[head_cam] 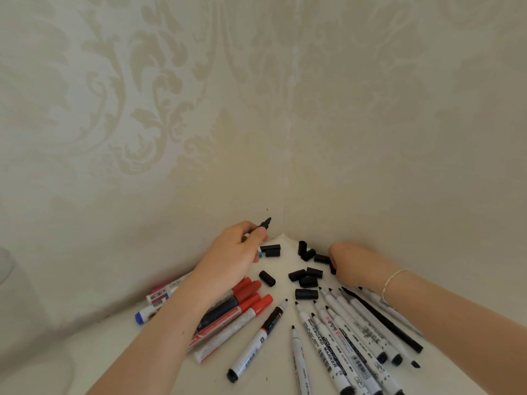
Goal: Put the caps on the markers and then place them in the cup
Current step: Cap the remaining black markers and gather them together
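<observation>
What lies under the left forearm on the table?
Under the left forearm lie several capped markers: red-capped ones poke out on its right side, a blue-capped one and a pink-labelled one on its left. Their middle sections are covered, so the exact count stays hidden.

Two walls [199,138] meet at 12 o'clock and block the way. Loose black caps [306,277] lie in the middle. Markers [336,337] fan out at 5 o'clock. Bare desk [85,352] shows at 8 o'clock.

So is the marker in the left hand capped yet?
No. The marker gripped by the left hand shows a bare black tip.
</observation>
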Demonstrator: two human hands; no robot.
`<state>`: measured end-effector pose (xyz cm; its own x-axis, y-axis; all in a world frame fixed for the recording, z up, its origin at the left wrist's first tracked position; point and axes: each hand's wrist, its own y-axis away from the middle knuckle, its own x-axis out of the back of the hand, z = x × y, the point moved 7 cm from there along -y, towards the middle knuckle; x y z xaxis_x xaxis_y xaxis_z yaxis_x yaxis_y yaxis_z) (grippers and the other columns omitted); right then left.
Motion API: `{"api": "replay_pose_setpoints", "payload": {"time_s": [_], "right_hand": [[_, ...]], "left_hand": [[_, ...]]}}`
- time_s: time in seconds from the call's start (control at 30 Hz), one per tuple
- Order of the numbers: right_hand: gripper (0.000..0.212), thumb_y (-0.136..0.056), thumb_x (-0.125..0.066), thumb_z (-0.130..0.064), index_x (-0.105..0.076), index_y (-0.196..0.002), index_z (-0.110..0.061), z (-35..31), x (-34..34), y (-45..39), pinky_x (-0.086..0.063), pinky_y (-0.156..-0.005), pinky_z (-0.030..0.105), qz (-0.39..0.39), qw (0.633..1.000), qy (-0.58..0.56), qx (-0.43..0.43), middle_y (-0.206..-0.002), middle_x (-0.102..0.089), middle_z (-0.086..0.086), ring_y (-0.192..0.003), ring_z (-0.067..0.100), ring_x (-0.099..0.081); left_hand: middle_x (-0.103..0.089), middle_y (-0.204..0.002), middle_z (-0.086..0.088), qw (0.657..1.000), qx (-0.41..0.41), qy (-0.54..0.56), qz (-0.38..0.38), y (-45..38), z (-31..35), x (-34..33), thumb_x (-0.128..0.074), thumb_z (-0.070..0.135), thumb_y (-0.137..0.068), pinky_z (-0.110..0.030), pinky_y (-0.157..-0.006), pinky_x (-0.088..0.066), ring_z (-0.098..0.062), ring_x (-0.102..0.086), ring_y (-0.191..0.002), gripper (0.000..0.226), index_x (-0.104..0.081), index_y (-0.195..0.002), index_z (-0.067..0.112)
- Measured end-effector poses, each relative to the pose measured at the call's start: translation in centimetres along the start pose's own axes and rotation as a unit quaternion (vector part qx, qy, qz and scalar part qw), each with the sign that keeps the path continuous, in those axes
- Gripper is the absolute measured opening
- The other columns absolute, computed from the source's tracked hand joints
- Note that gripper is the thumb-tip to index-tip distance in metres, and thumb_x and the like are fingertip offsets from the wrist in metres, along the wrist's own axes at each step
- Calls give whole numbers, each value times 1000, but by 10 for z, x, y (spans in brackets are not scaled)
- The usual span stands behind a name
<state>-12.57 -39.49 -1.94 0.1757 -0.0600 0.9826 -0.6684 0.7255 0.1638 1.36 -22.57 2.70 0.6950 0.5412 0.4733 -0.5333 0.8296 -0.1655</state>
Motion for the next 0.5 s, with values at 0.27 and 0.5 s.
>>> {"api": "replay_pose_setpoints", "payload": {"time_s": [0.27,0.5], "right_hand": [[18,-86,-58,6,-60,-104,3,-19,32,24,-58,-64,27,-134,682,-714,87,-103,-68,25,-82,28,-69],[29,-88,-50,3,-65,-113,4,-34,52,33,-56,-67,22,-152,615,-759,149,-99,-67,19,-76,18,-60]], "left_hand": [[-51,-57,5,999,4,41,-6,1,3,4,-43,34,-99,-20,-40,-26,-4,-32,-36,22,-63,-94,25],[-50,-58,5,997,13,52,-46,6,7,-2,-44,33,-99,-18,-37,-23,-3,-29,-35,22,-65,-99,25]]}}
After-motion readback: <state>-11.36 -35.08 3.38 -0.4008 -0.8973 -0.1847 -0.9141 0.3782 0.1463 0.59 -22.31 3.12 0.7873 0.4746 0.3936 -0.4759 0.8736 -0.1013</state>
